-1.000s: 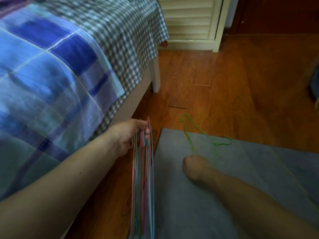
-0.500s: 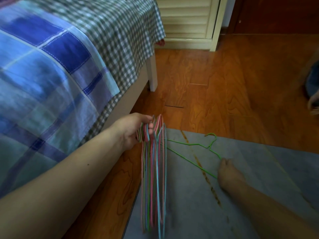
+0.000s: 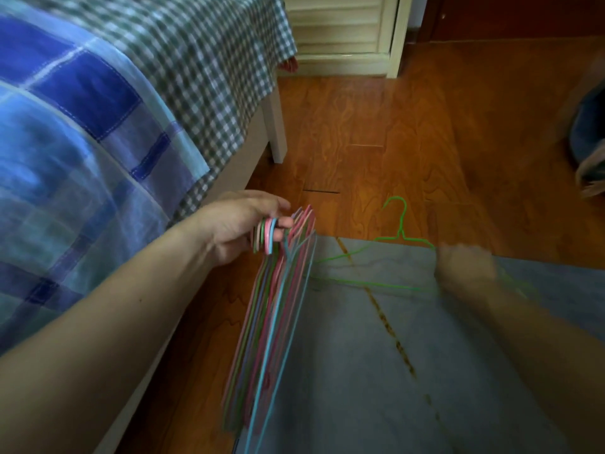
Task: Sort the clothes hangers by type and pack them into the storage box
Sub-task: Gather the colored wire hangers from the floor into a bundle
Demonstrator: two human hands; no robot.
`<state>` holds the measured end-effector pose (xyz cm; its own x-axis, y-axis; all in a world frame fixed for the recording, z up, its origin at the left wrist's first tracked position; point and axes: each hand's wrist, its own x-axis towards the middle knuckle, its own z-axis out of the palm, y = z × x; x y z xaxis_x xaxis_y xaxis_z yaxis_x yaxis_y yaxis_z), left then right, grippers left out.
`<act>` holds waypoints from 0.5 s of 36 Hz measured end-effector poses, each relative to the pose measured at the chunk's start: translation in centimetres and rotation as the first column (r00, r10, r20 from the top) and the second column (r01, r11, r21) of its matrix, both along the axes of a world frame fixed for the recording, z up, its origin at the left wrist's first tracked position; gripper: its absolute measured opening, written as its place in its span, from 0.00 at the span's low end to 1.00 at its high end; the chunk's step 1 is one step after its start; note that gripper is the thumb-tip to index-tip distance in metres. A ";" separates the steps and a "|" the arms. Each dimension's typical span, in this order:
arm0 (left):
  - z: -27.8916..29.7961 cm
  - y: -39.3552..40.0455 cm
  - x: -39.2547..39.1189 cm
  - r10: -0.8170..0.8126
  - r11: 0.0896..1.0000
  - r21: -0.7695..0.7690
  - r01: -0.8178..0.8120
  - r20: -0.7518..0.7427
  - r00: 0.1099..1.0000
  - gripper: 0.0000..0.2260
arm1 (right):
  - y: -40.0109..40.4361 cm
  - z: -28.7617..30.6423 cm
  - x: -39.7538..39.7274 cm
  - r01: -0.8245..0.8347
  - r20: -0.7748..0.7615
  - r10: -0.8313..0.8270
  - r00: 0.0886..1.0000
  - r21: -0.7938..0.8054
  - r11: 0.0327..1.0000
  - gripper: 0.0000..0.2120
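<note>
Warm orange wooden floor [image 3: 409, 126] fills the far half of the scene, with a bed [image 3: 98, 109] on the left under a blue plaid cover and a green checked sheet that hangs over its edge. At the far wall stands a cream louvred door [image 3: 340, 31]. Nearer, a grey-blue mat [image 3: 376, 371] covers the floor, a brownish streak running across it.

Reaching in from the left, the left hand [image 3: 242, 224] has its fingers curled through the hooks of a bundle of wire hangers [image 3: 271, 316] — pink, green and light blue — which hang down from the fingers toward the near edge, over the mat's left border. The bundle's hooks sit right at the fingertips; its long sides trail below and nearer than the hand.

To the right, a single green hanger [image 3: 396, 231] lies across the mat's far edge, hook pointing away onto the wood. The right hand [image 3: 465, 267] is at that hanger's right shoulder, apparently touching the wire — though the hand is blurred, so I cannot tell whether its fingers grip it.
</note>
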<state>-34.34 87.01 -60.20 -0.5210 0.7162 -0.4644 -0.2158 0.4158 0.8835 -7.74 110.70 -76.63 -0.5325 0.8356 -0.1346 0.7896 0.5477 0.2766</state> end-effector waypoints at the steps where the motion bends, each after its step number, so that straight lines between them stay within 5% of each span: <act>1: 0.6 0.2 -0.1 0.007 1.000 -0.006 -0.007 0.007 1.000 0.08 | 0.4 1.4 -0.2 0.003 0.015 -0.004 1.000 0.053 0.999 0.11; 6: 4.4 2.2 -0.6 0.027 0.998 -0.064 -0.027 -0.008 1.000 0.08 | 0.5 8.8 1.1 -0.081 -0.058 0.096 0.994 0.218 0.973 0.10; 12: 12.8 0.8 1.8 0.025 0.994 -0.108 -0.030 -0.044 0.999 0.07 | -3.0 19.6 -0.7 -0.279 -0.082 0.305 0.949 0.238 0.930 0.11; 18: 26.8 -4.0 3.7 0.008 0.999 -0.041 -0.007 0.023 1.000 0.05 | -6.0 37.9 -2.8 -0.549 0.091 0.542 0.836 0.188 0.815 0.20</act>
